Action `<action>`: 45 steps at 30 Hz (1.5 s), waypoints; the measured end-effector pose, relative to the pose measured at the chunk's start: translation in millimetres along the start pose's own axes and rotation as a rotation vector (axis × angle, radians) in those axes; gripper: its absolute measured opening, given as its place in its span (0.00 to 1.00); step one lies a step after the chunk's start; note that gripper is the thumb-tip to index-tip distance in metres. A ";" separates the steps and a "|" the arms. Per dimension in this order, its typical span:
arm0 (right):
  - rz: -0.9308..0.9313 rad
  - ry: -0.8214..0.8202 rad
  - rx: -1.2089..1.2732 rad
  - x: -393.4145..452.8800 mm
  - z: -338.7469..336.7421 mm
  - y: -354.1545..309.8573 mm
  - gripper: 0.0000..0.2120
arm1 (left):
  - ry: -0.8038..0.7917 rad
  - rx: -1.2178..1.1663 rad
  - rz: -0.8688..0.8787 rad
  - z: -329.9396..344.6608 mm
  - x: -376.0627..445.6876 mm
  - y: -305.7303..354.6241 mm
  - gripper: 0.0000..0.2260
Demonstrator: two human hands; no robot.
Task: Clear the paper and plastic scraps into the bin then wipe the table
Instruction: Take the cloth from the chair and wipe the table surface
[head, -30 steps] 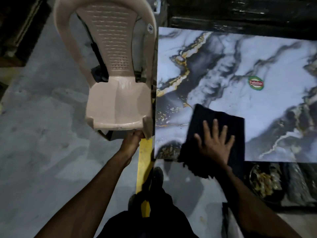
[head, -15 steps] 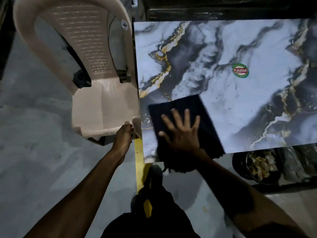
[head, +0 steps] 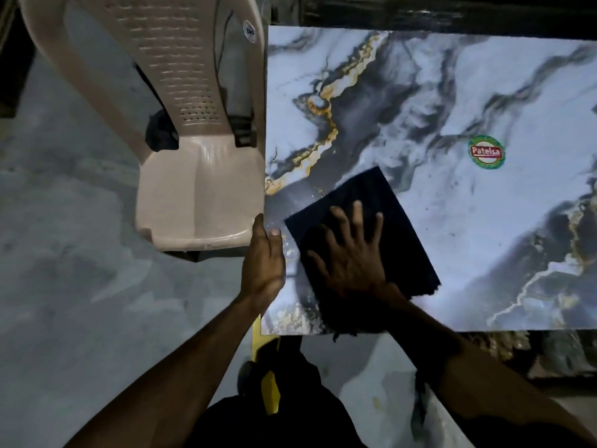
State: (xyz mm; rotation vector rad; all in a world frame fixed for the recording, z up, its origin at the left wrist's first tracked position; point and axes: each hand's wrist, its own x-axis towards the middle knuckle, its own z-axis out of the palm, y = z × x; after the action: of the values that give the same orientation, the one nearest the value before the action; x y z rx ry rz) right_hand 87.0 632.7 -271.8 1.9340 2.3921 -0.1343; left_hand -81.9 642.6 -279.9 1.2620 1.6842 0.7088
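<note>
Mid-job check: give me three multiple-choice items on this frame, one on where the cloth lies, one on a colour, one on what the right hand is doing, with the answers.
1. Where does the cloth lie on the table?
A. near corner by the chair
B. far right corner
C. over the round sticker

2. What colour is the cloth?
A. white
B. dark, near black
C. yellow

3. What is the right hand doing?
A. hanging off the table
B. gripping the chair
C. pressing flat on the cloth, fingers spread

Answers: 1 A, the cloth sits at the near edge beside the chair seat. 2 B, it looks almost black against the pale marbled top. 3 C, the fingers lie straight and spread on it; the left hand rests at the table's side edge.
</note>
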 end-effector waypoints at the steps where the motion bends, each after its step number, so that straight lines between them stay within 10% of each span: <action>1: -0.020 0.007 -0.001 16.3 -1.2 -0.1 0.26 | 0.019 0.060 0.000 1.7 0.9 -2.1 0.26; 10: 0.198 -0.078 0.026 208.6 -29.3 69.2 0.30 | 0.138 0.412 0.080 6.4 1.3 1.6 0.28; 18: -0.466 -0.088 -0.142 179.9 -22.2 15.4 0.30 | 0.243 0.554 0.194 11.5 3.1 -5.7 0.23; 24: 0.016 -0.076 0.003 293.8 -42.0 66.5 0.29 | 0.249 0.562 0.140 13.4 8.1 -11.4 0.24; 32: -0.278 -0.062 -0.061 202.8 -24.7 6.7 0.30 | 0.189 0.570 0.088 12.0 5.2 -3.7 0.27; 40: 0.485 -0.048 0.086 163.6 -30.6 113.0 0.31 | 0.198 0.604 0.046 11.1 5.7 6.0 0.31; 45: 0.125 0.031 0.023 73.2 -1.8 2.1 0.24 | 0.221 0.629 0.047 12.1 9.3 5.1 0.27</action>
State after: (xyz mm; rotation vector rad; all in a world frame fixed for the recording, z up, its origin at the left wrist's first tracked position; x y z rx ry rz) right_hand 73.8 704.5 -277.6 2.1048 2.2894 -0.1272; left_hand -69.7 652.3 -283.9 1.7008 2.1634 0.3559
